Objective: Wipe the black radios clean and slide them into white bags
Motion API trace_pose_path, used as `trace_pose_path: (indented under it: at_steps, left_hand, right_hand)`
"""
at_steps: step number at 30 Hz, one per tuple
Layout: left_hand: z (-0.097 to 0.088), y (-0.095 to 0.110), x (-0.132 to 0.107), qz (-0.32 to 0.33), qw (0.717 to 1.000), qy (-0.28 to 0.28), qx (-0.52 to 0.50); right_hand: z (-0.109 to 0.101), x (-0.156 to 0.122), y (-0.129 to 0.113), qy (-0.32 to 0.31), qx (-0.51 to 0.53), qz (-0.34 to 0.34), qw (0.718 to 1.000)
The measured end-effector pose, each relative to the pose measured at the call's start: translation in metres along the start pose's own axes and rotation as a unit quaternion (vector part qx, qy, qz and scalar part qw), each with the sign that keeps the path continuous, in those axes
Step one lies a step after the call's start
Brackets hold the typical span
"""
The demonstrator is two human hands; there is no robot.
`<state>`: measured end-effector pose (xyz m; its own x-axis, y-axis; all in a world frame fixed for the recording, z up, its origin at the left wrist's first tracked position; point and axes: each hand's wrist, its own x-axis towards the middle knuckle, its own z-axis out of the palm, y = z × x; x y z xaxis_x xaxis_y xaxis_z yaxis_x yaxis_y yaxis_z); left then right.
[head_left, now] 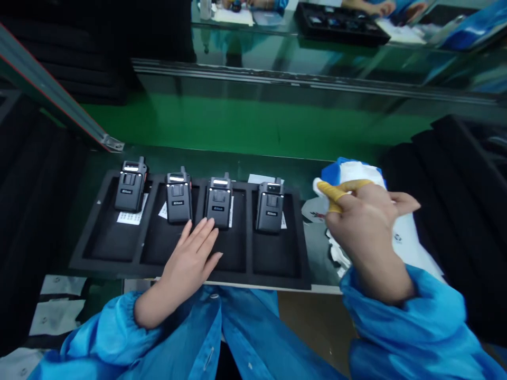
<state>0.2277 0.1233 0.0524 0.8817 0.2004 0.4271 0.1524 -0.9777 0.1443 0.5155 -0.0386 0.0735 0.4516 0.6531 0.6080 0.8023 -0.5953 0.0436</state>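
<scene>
Several dark two-way radios lie in the compartments of a black foam tray [277, 279], their upper ends over its far rim. My left hand [194, 250] lies over the tray with fingers stretched out. Its fingertips are at the lower end of one radio [218, 198], close to its left neighbour [179, 198]. Other radios sit at the far left [130, 184] and right [270, 203]. Labelled paper slips show beside them. My right hand [360, 216], yellow finger covers on its fingers, is raised right of the tray, pinching a small white wipe [318, 186].
White packaging with a blue edge [407, 232] lies under and beyond my right hand. Black foam trays [455, 174] are stacked at the right, with more black foam at the left. A metal rail [253, 75] crosses behind; beyond it are a co-worker's hands [384, 8].
</scene>
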Motion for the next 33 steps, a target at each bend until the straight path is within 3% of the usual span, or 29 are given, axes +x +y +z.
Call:
trace_pose_path:
  at_steps: [3, 7, 11, 14, 18, 26, 33]
  left_hand:
    - [0.004, -0.001, -0.002, -0.006, 1.000, 0.012, -0.012]
    - [0.006, 0.000, -0.003, -0.018, 1.000, 0.003, -0.022]
    - [0.006, 0.000, -0.003, -0.021, 0.999, 0.000, -0.025]
    - [0.007, 0.000, -0.002, -0.028, 0.999, 0.002, -0.024]
    - [0.008, 0.001, -0.002, -0.029, 0.999, -0.002, -0.035]
    - [0.006, 0.000, -0.001, -0.032, 0.999, -0.015, -0.041]
    - [0.004, -0.001, 0.001, -0.024, 0.999, -0.013, -0.042]
  right_hand:
    - [0.006, 0.021, -0.053, 0.008, 0.063, -0.088, 0.994]
    - [0.019, 0.041, -0.117, -0.040, 0.083, -0.170, 0.981]
    - [0.029, 0.049, -0.147, -0.032, 0.086, -0.266, 0.960]
    - [0.031, 0.047, -0.145, -0.019, 0.064, -0.286, 0.956]
    - [0.028, 0.042, -0.135, 0.011, 0.045, -0.257, 0.965]
    - [0.034, 0.048, -0.152, -0.019, 0.082, -0.238, 0.968]
    - [0.030, 0.035, -0.117, -0.053, 0.016, -0.176, 0.983]
